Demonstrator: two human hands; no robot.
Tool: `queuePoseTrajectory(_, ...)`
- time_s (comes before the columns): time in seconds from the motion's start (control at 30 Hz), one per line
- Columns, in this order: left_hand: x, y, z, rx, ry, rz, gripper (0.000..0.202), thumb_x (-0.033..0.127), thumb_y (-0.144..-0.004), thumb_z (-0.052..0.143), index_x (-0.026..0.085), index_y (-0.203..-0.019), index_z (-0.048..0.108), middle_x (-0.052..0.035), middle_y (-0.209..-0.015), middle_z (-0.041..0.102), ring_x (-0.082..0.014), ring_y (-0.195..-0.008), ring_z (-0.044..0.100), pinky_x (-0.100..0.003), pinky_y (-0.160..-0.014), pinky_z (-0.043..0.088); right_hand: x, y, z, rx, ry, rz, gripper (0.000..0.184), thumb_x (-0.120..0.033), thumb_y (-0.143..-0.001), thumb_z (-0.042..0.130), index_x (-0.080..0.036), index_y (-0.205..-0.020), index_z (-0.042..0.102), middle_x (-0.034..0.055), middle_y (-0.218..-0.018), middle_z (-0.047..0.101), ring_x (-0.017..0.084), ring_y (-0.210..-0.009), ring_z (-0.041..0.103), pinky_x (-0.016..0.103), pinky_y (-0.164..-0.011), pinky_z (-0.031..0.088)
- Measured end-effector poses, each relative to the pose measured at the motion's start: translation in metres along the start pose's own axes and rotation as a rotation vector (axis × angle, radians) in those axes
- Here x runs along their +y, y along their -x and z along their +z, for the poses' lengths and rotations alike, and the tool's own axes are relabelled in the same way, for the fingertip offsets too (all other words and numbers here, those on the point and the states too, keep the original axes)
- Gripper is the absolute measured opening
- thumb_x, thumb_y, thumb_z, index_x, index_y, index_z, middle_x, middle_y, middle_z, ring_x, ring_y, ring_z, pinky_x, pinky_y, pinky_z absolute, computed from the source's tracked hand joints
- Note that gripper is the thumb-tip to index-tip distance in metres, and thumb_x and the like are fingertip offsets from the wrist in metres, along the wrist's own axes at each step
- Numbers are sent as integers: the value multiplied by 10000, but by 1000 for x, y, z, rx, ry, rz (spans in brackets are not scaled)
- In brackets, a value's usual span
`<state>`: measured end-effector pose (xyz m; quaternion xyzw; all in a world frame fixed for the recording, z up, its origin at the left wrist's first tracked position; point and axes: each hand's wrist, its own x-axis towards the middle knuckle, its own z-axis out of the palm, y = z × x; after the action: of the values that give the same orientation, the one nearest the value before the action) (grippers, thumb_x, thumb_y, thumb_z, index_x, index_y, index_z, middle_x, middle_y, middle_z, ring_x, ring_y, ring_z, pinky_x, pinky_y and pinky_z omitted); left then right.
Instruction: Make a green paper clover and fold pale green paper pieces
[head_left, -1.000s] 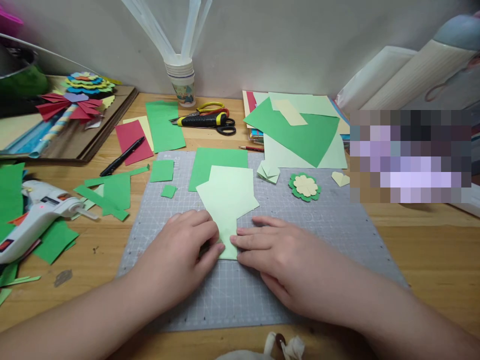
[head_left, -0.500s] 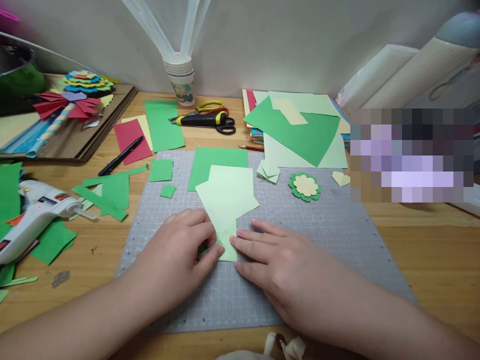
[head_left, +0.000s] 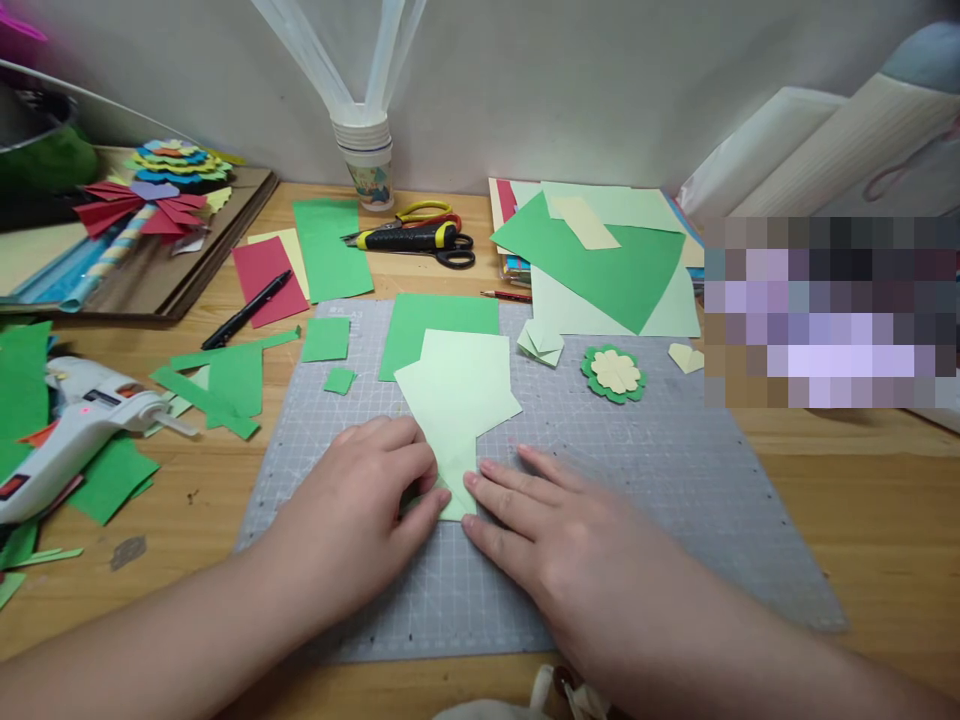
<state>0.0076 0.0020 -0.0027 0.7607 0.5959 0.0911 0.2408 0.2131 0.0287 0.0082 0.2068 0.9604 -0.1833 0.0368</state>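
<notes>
Pale green paper (head_left: 457,400) lies on the grey cutting mat (head_left: 637,530), made up of overlapping angular pieces or folds; I cannot tell which. At its lower left edge, my left hand (head_left: 379,485) has thumb and curled fingers closed on the paper, near a small folded corner. My right hand (head_left: 547,525) rests with fingers stretched out and spread, fingertips on or against the lower right edge. A darker green sheet (head_left: 405,320) lies partly under the pale paper. Beside it sit a folded pale green piece (head_left: 540,345) and a green-and-cream paper flower (head_left: 615,374).
A white glue gun (head_left: 90,425) lies left among green scraps (head_left: 232,385). Behind the mat are a black pen (head_left: 246,310), a utility knife (head_left: 405,238), scissors (head_left: 455,252) and a paper cup (head_left: 369,175) holding clear sticks. Stacked paper (head_left: 600,265) stands at the back right.
My right thumb has shifted slightly left onto the lower edge of the pale paper, and the right fingers sit a little lower. The whole view has moved slightly.
</notes>
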Motion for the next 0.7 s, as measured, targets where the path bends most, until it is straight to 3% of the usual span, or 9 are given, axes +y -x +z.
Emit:
queuePoseTrajectory(0.47, 1, -3, -2, -15, 2, 1, 169, 256, -832, 532, 197, -675, 511, -11, -782, 534, -198, -800, 502, -342, -702, 359, -1, -4, -4, -64, -20, 17, 406, -262, -878, 490, -145, -1256, 579, 151, -1369, 481, 285, -1279, 451, 537, -1079, 305)
queuePoseTrajectory(0.7, -4, 1, -5, -21, -107, -70, 282, 386, -804, 608, 206, -598, 539, -2, -680, 535, -202, -711, 500, -337, -641, 335, -2, -3, -5, -55, -31, 24, 395, -243, -868, 508, -151, -1244, 590, 144, -1357, 500, 282, -1270, 462, 537, -1080, 307)
